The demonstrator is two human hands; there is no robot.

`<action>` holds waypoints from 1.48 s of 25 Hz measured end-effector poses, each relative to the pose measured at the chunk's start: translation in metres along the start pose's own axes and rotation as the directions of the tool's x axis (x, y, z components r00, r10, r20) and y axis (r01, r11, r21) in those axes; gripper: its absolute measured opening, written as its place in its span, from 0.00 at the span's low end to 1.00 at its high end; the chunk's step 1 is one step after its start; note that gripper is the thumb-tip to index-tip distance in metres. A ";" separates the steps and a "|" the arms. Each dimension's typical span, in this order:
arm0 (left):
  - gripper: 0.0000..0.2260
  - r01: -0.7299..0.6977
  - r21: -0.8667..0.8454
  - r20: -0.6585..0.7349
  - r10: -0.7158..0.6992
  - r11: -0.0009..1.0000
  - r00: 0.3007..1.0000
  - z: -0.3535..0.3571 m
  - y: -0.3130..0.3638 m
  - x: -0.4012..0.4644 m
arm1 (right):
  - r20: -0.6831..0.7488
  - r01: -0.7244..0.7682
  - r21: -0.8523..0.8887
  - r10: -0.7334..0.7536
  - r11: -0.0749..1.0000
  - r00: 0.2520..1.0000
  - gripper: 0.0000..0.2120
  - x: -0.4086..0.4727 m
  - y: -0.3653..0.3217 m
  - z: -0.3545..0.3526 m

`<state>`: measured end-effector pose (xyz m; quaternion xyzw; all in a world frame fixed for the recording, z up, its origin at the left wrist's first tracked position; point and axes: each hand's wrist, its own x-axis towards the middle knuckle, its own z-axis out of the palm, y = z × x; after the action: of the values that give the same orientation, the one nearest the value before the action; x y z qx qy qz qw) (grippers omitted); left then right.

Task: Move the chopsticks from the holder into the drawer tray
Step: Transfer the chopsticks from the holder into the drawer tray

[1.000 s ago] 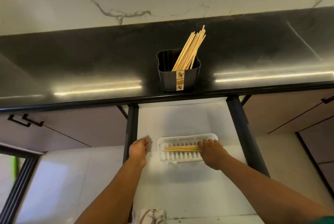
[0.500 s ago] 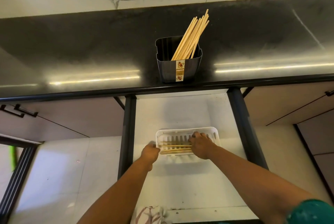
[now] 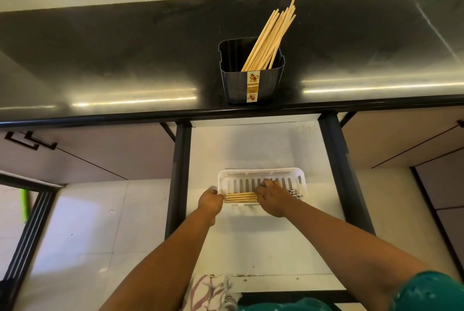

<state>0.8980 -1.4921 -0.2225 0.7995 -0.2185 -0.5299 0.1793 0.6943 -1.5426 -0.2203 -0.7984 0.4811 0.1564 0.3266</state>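
The right hand (image 3: 272,197) covers the right ends of the chopsticks (image 3: 241,197) in the white tray (image 3: 261,173), its grip curled onto them. The left hand (image 3: 210,200) grips the tray's left edge; its fingers are hidden. Remaining chopsticks (image 3: 270,39) lean in the holder (image 3: 251,84) on the counter (image 3: 125,59), beyond both hands.

Pale wooden chopsticks (image 3: 270,40), matt black plastic holder (image 3: 237,85), glossy dark countertop (image 3: 125,59).
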 end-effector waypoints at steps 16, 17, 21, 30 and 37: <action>0.15 -0.803 0.347 -0.256 0.873 0.484 0.415 -0.061 0.274 -0.107 | -0.678 0.224 0.108 -0.093 0.969 0.730 0.10 -0.013 -0.093 -0.290; 0.15 -0.815 0.332 -0.260 0.876 0.476 0.406 -0.063 0.288 -0.110 | -0.711 0.209 0.139 -0.050 0.968 0.702 0.10 -0.010 -0.093 -0.305; 0.17 -0.830 0.293 -0.245 0.877 0.474 0.414 -0.063 0.315 -0.104 | -0.755 0.165 0.529 0.374 0.832 0.539 0.18 0.018 -0.071 -0.344; 0.20 -0.802 0.327 -0.107 0.863 0.499 0.494 -0.037 0.301 -0.069 | -0.616 0.097 0.724 0.578 0.683 0.535 0.11 0.071 -0.047 -0.363; 0.22 -0.802 0.329 -0.056 0.858 0.499 0.511 -0.042 0.302 -0.073 | -0.635 0.067 0.696 0.569 0.715 0.522 0.12 0.055 -0.054 -0.384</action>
<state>0.8640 -1.7041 0.0059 0.6613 -0.6246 -0.2549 0.3281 0.7434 -1.8198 0.0520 -0.5253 0.7157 -0.3582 0.2888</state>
